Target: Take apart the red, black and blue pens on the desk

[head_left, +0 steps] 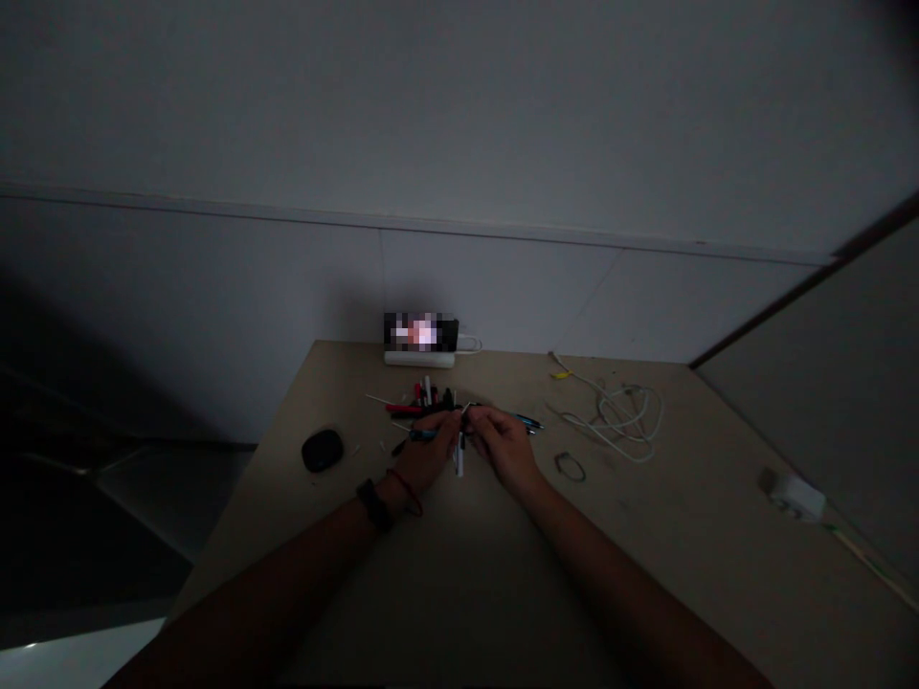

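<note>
Fingertips of my left hand [429, 457] and my right hand [508, 448] meet close together above the table, each closed in a pinch. Between them is a small thin piece with a pale end [465, 409]; its kind is too small and dark to make out. Just below the fingertips, a white pen-like stick [460, 457] points toward me. Behind my left hand lies a heap of pens and slim parts, with a red one [403, 409] among them. Blue pens [529, 421] stick out past my right hand. My fingers partly hide the heap.
A lit phone [420, 332] leans on a white stand [419, 360] by the wall. A rounded black case [323, 451] lies left. On the right are a tangled white cable [632, 435], a small loop [570, 467] and a white power socket block [796, 499]. The light is dim.
</note>
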Motion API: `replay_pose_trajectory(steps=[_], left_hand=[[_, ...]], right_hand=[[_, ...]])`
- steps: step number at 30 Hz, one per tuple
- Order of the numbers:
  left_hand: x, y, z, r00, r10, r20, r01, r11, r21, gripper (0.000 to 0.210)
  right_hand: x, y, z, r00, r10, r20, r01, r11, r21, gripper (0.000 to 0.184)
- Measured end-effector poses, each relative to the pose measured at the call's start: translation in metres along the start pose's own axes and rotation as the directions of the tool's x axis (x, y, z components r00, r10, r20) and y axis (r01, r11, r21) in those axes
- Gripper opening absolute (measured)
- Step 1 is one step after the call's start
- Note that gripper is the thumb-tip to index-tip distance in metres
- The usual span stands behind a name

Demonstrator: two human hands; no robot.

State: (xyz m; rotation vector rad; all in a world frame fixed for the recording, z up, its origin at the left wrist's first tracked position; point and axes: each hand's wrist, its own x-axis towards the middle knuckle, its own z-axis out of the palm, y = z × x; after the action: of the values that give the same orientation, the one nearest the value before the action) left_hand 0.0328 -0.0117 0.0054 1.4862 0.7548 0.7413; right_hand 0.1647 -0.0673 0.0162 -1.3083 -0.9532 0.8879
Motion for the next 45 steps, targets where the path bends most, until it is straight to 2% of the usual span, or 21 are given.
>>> replay_pose_trajectory(steps=[8, 12, 17, 22, 25, 28, 33, 38, 40, 43, 45], left_hand=[[-0.004, 0.006, 0.001, 1.000, 0.016, 0.003, -0.016, 0.995, 0.097, 0.045], [-0.003, 0.006, 0.001, 1.000, 0.001, 0.013, -0.002, 0.996, 0.084, 0.046], [0.003, 0.001, -0.001, 0.997, -0.066, -0.032, 0.060, 0.987, -0.146, 0.045], [0.006, -0.002, -0.004, 0.983, -0.118, -0.141, 0.080, 0.965, -0.249, 0.050], [0.007, -0.001, -0.002, 0.974, -0.156, -0.164, 0.077, 0.911, -0.406, 0.057], [0.006, 0.000, 0.000, 0.976, -0.154, -0.156, 0.049, 0.845, -0.532, 0.058], [0.004, 0.001, 0.001, 0.977, -0.161, -0.137, 0.083, 0.888, -0.453, 0.057], [0.002, -0.002, 0.001, 0.985, -0.123, -0.122, 0.090, 0.964, -0.249, 0.054], [0.001, -0.004, 0.001, 0.990, -0.089, -0.111, 0.065, 0.977, -0.205, 0.050], [0.000, -0.005, 0.003, 0.994, -0.028, -0.108, 0.010, 0.987, -0.158, 0.045], [0.000, -0.004, 0.003, 0.993, 0.013, -0.118, -0.027, 0.993, -0.115, 0.042]], right_hand=[[0.000, 0.007, -0.001, 0.997, 0.055, 0.053, -0.063, 0.985, 0.158, 0.035], [0.002, 0.006, -0.001, 0.998, 0.060, 0.014, -0.061, 0.978, 0.201, 0.034], [0.006, 0.002, -0.005, 0.992, 0.030, -0.123, 0.014, 0.940, 0.340, 0.028], [0.009, 0.002, -0.009, 0.983, 0.024, -0.181, 0.042, 0.935, 0.351, 0.025], [0.010, 0.002, -0.010, 0.979, 0.035, -0.200, 0.043, 0.927, 0.372, 0.026], [0.009, 0.003, -0.008, 0.979, 0.050, -0.199, 0.016, 0.949, 0.316, 0.027], [0.006, 0.006, -0.004, 0.986, 0.134, -0.098, -0.111, 0.970, 0.214, 0.046], [0.005, 0.008, -0.004, 0.985, 0.041, -0.166, -0.004, 0.976, 0.216, 0.080], [0.005, 0.007, -0.004, 0.986, 0.013, -0.166, 0.017, 0.984, 0.178, 0.074], [0.002, 0.004, -0.002, 0.995, -0.032, -0.100, 0.040, 0.996, 0.081, 0.045], [-0.002, 0.001, 0.001, 0.996, -0.075, -0.058, 0.076, 0.997, 0.027, 0.036]])
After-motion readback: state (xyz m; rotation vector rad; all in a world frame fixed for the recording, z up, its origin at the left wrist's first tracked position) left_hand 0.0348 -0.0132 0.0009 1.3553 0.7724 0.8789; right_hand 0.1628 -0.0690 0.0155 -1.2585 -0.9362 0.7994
